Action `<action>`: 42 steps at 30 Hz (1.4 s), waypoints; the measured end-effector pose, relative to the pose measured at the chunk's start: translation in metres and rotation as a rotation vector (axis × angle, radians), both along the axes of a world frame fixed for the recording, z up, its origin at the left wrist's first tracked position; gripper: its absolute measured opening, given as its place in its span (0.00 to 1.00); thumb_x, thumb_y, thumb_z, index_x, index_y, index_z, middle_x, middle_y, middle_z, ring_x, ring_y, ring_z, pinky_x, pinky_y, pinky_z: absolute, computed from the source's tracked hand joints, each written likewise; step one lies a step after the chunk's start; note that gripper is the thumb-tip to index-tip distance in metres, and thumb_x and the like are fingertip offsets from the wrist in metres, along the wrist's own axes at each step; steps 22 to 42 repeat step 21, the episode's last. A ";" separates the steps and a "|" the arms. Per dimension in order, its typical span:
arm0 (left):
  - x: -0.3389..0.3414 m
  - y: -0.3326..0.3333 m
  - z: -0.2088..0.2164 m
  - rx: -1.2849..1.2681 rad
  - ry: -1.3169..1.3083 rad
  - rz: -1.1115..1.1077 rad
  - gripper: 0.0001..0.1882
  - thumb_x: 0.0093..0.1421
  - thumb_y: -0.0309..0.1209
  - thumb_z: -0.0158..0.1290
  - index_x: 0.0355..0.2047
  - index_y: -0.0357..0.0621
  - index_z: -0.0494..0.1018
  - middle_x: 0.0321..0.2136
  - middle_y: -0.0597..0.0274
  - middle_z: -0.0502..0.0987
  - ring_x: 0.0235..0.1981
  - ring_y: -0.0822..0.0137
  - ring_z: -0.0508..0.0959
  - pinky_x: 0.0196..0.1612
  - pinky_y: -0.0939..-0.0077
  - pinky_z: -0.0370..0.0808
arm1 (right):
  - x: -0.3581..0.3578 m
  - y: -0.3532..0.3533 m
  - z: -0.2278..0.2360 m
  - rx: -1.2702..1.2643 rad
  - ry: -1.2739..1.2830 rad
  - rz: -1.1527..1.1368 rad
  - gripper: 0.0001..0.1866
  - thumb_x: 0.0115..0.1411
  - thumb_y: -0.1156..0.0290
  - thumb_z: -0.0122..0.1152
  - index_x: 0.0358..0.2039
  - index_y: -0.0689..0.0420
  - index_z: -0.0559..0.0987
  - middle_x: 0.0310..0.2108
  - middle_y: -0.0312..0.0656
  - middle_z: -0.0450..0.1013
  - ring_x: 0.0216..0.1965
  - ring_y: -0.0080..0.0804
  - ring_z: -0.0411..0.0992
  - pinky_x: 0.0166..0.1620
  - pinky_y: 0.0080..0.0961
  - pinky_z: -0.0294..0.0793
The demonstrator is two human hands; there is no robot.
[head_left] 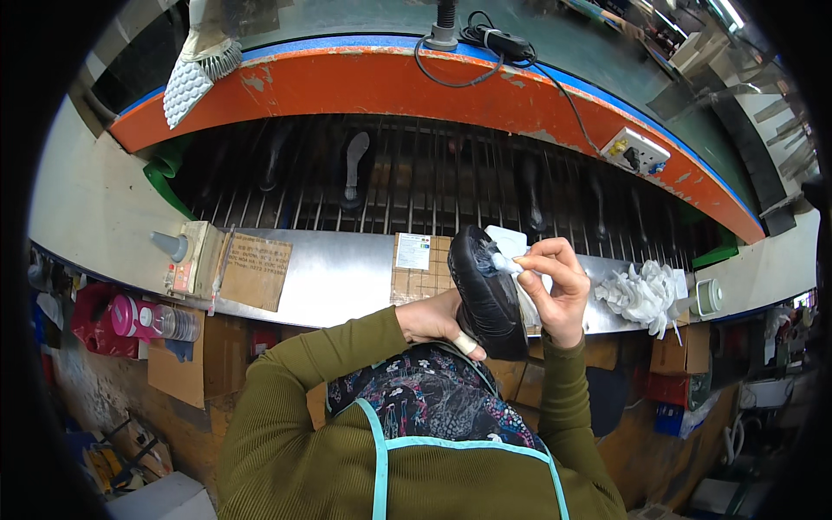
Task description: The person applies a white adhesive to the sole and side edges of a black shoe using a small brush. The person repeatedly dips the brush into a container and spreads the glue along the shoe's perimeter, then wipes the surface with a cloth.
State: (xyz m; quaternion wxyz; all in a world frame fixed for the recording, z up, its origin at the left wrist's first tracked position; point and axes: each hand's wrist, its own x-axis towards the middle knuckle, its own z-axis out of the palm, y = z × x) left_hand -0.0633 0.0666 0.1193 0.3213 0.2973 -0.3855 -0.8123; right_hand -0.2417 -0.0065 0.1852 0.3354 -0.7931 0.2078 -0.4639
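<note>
A black shoe or shoe upper [487, 299] stands tilted in front of my chest, above the metal bench edge. My left hand [432, 319] is closed around its lower left side, and pale tape wraps the thumb. At the shoe's upper right, my right hand [556, 290] pinches a small whitish wad of cloth [503, 263] between thumb and fingers. The wad touches a greyish, bluish patch on the shoe. White material [527, 303] shows behind the shoe, partly hidden by it and my right hand.
Beyond the metal ledge [338, 273], a barred conveyor [399, 173] carries several dark shoe parts, under an orange beam [347, 82]. Crumpled white cloths [641, 295] lie at the right. Cardboard pieces [256, 270] and a switch box [195, 256] sit left. A socket [637, 153] is on the beam.
</note>
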 end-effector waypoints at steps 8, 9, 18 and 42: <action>0.000 0.006 -0.006 0.065 0.096 -0.115 0.41 0.42 0.15 0.66 0.58 0.36 0.63 0.51 0.54 0.73 0.55 0.63 0.71 0.58 0.70 0.69 | -0.001 -0.003 -0.007 0.060 0.009 0.063 0.08 0.53 0.77 0.67 0.35 0.61 0.83 0.32 0.37 0.70 0.29 0.20 0.68 0.31 0.16 0.68; 0.000 0.008 -0.007 0.075 0.106 -0.125 0.39 0.43 0.14 0.66 0.57 0.36 0.64 0.51 0.54 0.73 0.56 0.63 0.70 0.58 0.70 0.69 | -0.002 -0.002 -0.008 0.107 0.025 0.072 0.08 0.53 0.77 0.67 0.35 0.61 0.84 0.32 0.37 0.70 0.30 0.21 0.68 0.32 0.17 0.68; 0.037 0.029 -0.033 0.027 0.095 0.044 0.37 0.41 0.17 0.68 0.54 0.37 0.69 0.51 0.55 0.74 0.53 0.63 0.72 0.57 0.69 0.69 | -0.063 0.000 -0.100 0.779 -0.232 0.181 0.08 0.57 0.77 0.63 0.37 0.65 0.82 0.35 0.38 0.72 0.37 0.23 0.69 0.39 0.20 0.69; 0.071 0.043 -0.044 -0.066 0.057 0.195 0.39 0.40 0.20 0.70 0.55 0.41 0.70 0.50 0.57 0.75 0.53 0.61 0.72 0.60 0.70 0.66 | -0.100 0.014 -0.166 0.917 0.033 -0.168 0.11 0.59 0.72 0.62 0.43 0.61 0.81 0.32 0.36 0.69 0.27 0.22 0.64 0.31 0.18 0.63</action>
